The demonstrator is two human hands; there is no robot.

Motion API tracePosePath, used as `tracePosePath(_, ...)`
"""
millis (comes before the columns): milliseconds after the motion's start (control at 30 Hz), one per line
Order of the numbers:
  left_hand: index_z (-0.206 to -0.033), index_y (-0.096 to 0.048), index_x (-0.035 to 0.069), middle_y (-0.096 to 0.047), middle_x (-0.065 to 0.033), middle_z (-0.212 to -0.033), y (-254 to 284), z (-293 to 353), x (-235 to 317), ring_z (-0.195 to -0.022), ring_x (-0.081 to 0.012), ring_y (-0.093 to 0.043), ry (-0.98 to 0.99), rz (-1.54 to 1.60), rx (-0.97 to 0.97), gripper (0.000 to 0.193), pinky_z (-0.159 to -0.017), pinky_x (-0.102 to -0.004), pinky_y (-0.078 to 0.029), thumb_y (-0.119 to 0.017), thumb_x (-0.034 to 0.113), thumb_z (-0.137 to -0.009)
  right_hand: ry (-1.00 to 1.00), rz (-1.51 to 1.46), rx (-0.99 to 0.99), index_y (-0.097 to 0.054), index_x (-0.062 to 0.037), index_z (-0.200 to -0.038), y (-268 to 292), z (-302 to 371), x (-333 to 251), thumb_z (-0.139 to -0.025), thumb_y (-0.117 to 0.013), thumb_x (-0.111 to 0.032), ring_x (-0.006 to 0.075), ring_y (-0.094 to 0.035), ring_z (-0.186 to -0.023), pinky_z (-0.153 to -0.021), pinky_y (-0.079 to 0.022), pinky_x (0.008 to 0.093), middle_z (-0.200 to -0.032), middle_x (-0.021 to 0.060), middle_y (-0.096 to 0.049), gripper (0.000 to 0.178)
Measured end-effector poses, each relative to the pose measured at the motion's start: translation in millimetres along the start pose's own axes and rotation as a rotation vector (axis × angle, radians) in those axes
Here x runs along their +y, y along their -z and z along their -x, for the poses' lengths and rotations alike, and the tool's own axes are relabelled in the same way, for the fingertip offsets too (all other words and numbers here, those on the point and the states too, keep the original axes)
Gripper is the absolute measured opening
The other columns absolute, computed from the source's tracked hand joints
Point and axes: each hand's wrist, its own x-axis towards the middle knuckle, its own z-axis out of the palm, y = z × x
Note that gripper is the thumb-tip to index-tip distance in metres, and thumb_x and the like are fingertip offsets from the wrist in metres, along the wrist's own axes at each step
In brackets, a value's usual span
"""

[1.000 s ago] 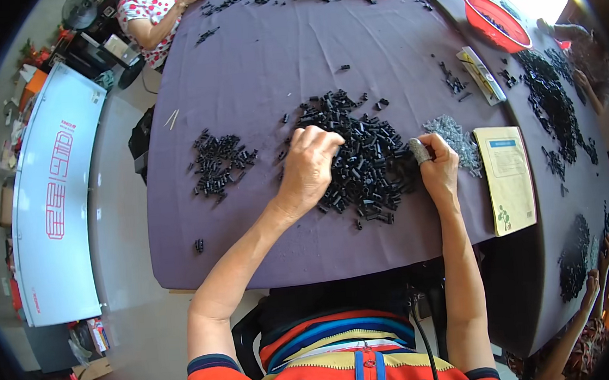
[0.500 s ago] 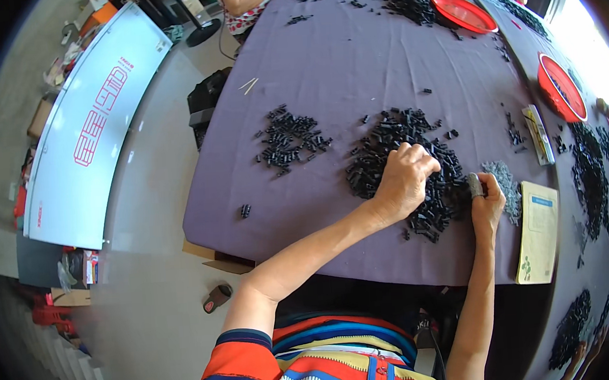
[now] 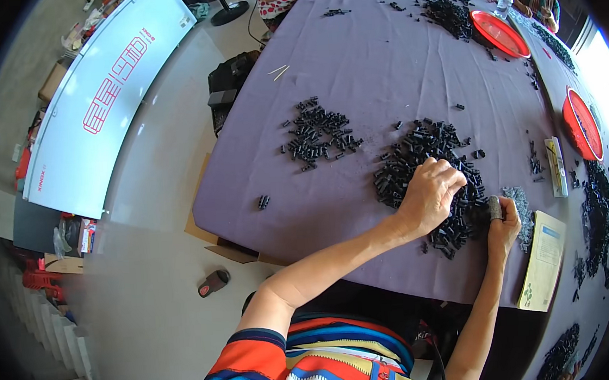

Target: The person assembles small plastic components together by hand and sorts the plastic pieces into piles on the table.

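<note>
My left hand [image 3: 433, 196] is over the right part of a big heap of small black cylindrical pieces [image 3: 395, 180]. Its fingers are bent together in a pinch, and whatever they hold is hidden. My right hand [image 3: 503, 229] is closed at the heap's right edge, with a grey wrap [image 3: 495, 207] around one finger. Anything inside its fingers is too small to make out. Just beyond that hand lies a pile of small greyish see-through pieces [image 3: 522, 206]. A smaller scatter of black pieces [image 3: 318, 132] lies farther left, and a little cluster [image 3: 264, 202] sits near the table's left corner.
A yellowish booklet [image 3: 541, 262] lies right of my right hand, with a narrow box [image 3: 556, 167] beyond it. Red trays [image 3: 500, 34] and more black heaps [image 3: 597, 219] stand on the purple-grey tablecloth [image 3: 352, 66]. Other people sit at the far end.
The whole view has shifted, so the table appears lower and farther right. Both hands keep nearly the same places by the heap, fingers still bent.
</note>
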Motion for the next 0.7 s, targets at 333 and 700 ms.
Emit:
tracePosePath(333,-0.085,-0.060,0.004,-0.057,-0.0045,-0.077,4,10,4,-0.071,-0.0211,-0.050,0.103,0.139,0.163,0.008,-0.065,-0.0313,-0.042,-0.063,-0.003,-0.081,-0.019,-0.020,-0.012,-0.060,-0.0029,-0.087,-1,-1,9,-0.083,-0.063,-0.004,0.0067,-0.049,-0.066,-0.063,-0.043,0.0238,-0.069,-0.0005,-0.056,0.004)
tracePosePath(700,-0.082,-0.060,0.005,-0.060,-0.0026,-0.077,7,18,-9,-0.069,-0.0186,-0.051,0.115,0.145,0.204,0.013,-0.061,-0.0299,-0.042,-0.065,-0.006,-0.076,-0.008,0.016,-0.010,-0.061,-0.0034,-0.087,-1,0,2,-0.084,-0.062,-0.004,0.0061,-0.049,-0.068,-0.064,-0.043,0.0229,-0.071,-0.0012,-0.057,0.004)
